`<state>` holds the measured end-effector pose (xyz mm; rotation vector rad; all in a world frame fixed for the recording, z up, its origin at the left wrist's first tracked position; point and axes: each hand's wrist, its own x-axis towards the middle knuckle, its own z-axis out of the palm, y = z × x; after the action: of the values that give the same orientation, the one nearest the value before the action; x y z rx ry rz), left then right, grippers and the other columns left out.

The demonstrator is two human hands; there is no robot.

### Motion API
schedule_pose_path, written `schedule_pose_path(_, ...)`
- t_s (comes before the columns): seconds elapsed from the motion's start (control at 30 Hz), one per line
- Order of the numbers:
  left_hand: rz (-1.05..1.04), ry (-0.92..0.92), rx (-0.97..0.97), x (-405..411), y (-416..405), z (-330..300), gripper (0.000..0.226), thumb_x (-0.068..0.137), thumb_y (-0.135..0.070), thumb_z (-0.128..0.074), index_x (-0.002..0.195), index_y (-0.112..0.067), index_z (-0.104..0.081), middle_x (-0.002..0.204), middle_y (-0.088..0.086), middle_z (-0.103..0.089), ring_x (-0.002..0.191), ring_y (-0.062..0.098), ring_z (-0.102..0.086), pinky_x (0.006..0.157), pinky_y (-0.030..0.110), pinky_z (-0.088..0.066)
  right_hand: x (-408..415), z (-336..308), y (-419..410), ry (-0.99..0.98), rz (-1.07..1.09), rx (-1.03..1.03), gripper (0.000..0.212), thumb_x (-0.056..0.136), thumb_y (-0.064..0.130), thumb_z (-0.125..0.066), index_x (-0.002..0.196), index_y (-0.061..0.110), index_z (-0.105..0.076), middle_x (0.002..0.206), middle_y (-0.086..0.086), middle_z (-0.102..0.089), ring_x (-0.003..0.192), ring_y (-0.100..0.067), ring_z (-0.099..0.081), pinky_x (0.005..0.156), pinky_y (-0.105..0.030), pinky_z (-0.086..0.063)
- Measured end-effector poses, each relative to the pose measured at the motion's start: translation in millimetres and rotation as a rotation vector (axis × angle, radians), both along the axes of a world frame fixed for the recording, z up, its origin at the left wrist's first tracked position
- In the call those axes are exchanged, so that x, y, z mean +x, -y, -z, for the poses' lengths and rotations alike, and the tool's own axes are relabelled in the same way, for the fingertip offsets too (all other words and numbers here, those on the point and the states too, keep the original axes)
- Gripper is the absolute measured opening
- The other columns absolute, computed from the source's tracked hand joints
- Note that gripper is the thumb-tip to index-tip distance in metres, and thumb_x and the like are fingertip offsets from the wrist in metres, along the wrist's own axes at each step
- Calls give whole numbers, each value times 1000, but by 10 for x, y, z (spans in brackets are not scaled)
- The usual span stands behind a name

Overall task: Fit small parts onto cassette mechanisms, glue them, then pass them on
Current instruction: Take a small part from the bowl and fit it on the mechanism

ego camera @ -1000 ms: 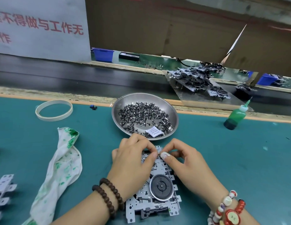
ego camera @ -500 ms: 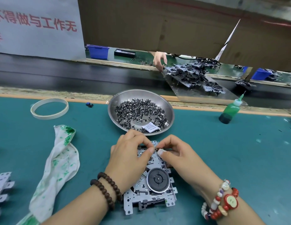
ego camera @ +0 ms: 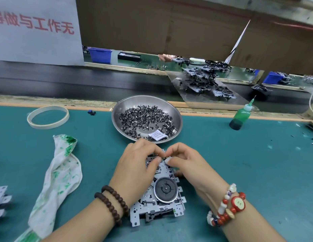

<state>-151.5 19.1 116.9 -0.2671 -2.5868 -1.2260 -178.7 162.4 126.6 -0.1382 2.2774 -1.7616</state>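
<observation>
While the fitting step is in hand, I record the cassette mechanism lying flat on the green mat at lower centre of the frame, its black flywheel facing up. I judge the task to be at an early stage for this unit: a small part is being seated at the far edge, gluing is not yet done, and passing on remains.

The mechanism is a grey stamped-metal chassis with tabs along its near edge; no green glue is visible on it. My left hand rests over its left half, thumb and forefinger curled and pinching at the far edge. My right hand meets it there, fingers curled in a pinch. The part itself is probably between the fingertips, but it is too small to make out.

Just beyond the hands, the steel bowl holds a heap of small dark parts and a white sachet. The green glue bottle stands untouched at right of centre. A stained rag lies at lower left, a tape ring at upper left. More mechanisms are stacked beyond the conveyor.
</observation>
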Motion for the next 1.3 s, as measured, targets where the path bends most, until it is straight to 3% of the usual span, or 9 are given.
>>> schedule_pose_path(0.27, 50, -92, -138, 12, 33, -9, 13, 84, -13, -63, 84, -23, -69, 85, -22, -51, 88, 8, -45, 78, 5, -30, 26, -68, 49, 65, 45, 30, 18, 86, 2, -54, 81, 19, -50, 83, -1, -58, 71, -10, -50, 56, -15, -39)
schedule_pose_path(0.47, 78, -128, -209, 45, 37, -37, 11, 86, -15, -60, 86, -24, -66, 90, -18, -53, 88, 11, -44, 78, 31, -43, 46, -83, 60, 76, 33, 46, 16, 87, 4, -54, 84, 20, -52, 87, 1, -58, 77, -11, -50, 63, -19, -40)
schedule_pose_path(0.57, 88, -138, -211, 60, 46, -19, 9, 89, -20, -57, 88, -25, -64, 91, -21, -50, 88, 8, -43, 79, 23, -40, 40, -76, -54, 115, -30, -3, 14, 89, 6, -55, 88, 21, -56, 94, 1, -60, 81, -8, -55, 64, -19, -45)
schedule_pose_path(0.63, 92, -129, -177, 59, 54, 0, 10, 90, -22, -55, 87, -28, -63, 93, -25, -50, 88, 1, -41, 77, 9, -33, -30, -68, -249, 35, 123, -93, 14, 90, 6, -55, 89, 20, -59, 100, 0, -60, 86, -8, -56, 61, -20, -49)
schedule_pose_path(0.73, 97, -88, -80, 36, 62, 29, 17, 89, -20, -56, 83, -35, -59, 93, -30, -49, 96, -5, -39, 77, 3, -31, -281, -78, -681, -285, 781, -121, 17, 88, 6, -57, 99, 19, -53, 115, -1, -53, 91, -10, -52, 76, -25, -44)
schedule_pose_path(0.8, 103, -70, -53, 25, 61, 42, 21, 89, -19, -56, 81, -39, -57, 96, -30, -49, 97, -6, -39, 79, 2, -30, -508, -80, -948, -369, 1051, -71, 41, 84, 11, -63, 121, 16, -45, 131, -5, -41, 103, -15, -47, 90, -28, -37)
schedule_pose_path(0.9, 102, -71, -46, 27, 64, 41, 23, 88, -19, -55, 80, -40, -56, 104, -32, -45, 98, -5, -40, 81, 3, -29, -861, 10, -1198, -329, 1117, 140, 80, 75, 17, -75, 139, 10, -28, 143, -15, -29, 130, -29, -30, 111, -41, -23)
schedule_pose_path(1.07, 85, -60, -28, 26, 58, 37, 29, 89, -19, -53, 78, -45, -52, 105, -31, -44, 96, -2, -44, 79, 7, -34, -1333, 91, -1408, -272, 1075, 263, 102, 69, 30, -79, 146, 13, -14, 148, -18, -29, 136, -34, -23, 112, -46, -20)
schedule_pose_path(1.3, 69, -47, 5, 36, 50, 16, 30, 88, -21, -54, 74, -47, -49, 103, -27, -48, 95, -1, -50, 80, 23, -43, -1637, 156, -1504, -115, 1088, 410, 55, 84, 33, -64, 128, 10, -41, 130, -21, -49, 126, -37, -37, 105, -47, -30)
